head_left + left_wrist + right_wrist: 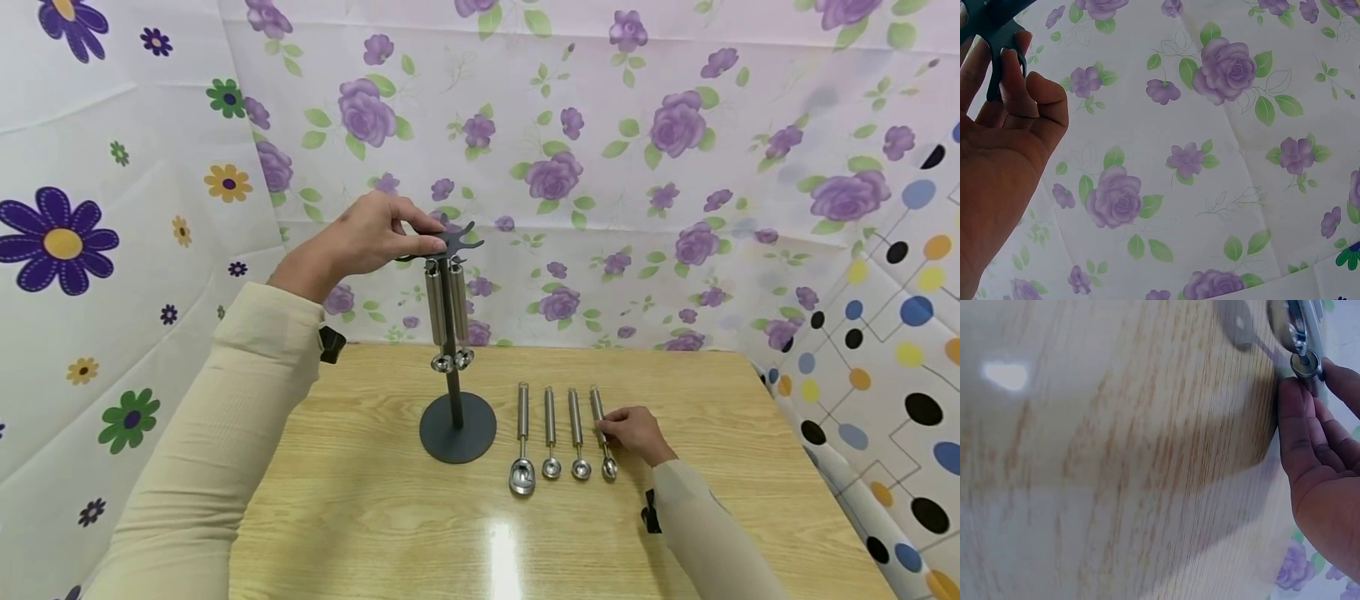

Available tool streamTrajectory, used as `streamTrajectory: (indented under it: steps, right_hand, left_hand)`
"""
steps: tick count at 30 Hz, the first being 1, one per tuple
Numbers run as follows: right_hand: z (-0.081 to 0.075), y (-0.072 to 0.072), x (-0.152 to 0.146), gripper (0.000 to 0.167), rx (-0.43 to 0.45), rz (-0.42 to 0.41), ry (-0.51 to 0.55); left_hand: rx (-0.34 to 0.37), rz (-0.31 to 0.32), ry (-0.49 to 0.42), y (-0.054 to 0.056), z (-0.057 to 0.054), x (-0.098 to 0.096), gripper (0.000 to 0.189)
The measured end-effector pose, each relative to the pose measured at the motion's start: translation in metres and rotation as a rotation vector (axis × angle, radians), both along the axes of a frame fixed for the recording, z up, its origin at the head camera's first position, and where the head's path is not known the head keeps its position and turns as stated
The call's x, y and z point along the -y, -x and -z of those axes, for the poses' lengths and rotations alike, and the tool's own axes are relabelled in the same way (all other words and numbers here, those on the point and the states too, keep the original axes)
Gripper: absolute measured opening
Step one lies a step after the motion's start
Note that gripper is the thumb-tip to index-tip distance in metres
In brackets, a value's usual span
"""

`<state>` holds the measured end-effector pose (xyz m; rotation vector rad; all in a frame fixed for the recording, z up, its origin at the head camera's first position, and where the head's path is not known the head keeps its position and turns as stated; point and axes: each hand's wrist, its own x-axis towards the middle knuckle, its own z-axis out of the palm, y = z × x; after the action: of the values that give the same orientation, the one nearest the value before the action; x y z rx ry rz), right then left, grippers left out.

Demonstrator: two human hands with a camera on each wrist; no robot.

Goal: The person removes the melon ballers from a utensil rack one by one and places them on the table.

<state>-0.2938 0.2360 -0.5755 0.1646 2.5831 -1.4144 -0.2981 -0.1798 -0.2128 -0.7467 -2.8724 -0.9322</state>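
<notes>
A dark metal stand (452, 333) with a round base and a hooked top stands on the table. My left hand (382, 235) pinches one arm of that hooked top; in the left wrist view its fingers are around the dark hook (996, 62). Two steel scoops (437, 312) hang from the hooks by their handle ends. Right of the stand, several steel scoops lie in a row, the leftmost an ice cream scoop (522, 442) with a larger head. At the row's right end, my right hand (633, 432) pinches the handle of a small scoop (608, 462) between thumb and fingers.
Between the ice cream scoop and the held one lie two small scoops (551, 425), side by side with heads toward me. The light wood table (390, 517) ends at a flowered cloth (555, 250) behind and a dotted cloth (900, 400) at the right.
</notes>
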Motion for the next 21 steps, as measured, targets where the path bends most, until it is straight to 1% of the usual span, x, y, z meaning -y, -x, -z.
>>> streamTrajectory:
  steps: [6, 16, 21]
  right_hand:
    - [0.0025, 0.002, 0.0001, 0.026, 0.004, 0.01, -0.011]
    - [-0.0055, -0.0013, 0.0002, 0.024, 0.005, 0.003, -0.075]
    - [-0.0059, 0.0008, 0.0006, 0.022, 0.004, 0.003, -0.103]
  left_hand:
    - [-0.005, -0.006, -0.007, -0.001, 0.0001, 0.0, 0.031]
    - [-0.006, -0.001, -0.007, -0.001, 0.0004, -0.001, 0.031]
    - [-0.003, 0.0, 0.0, -0.0014, -0.0005, -0.0013, 0.031]
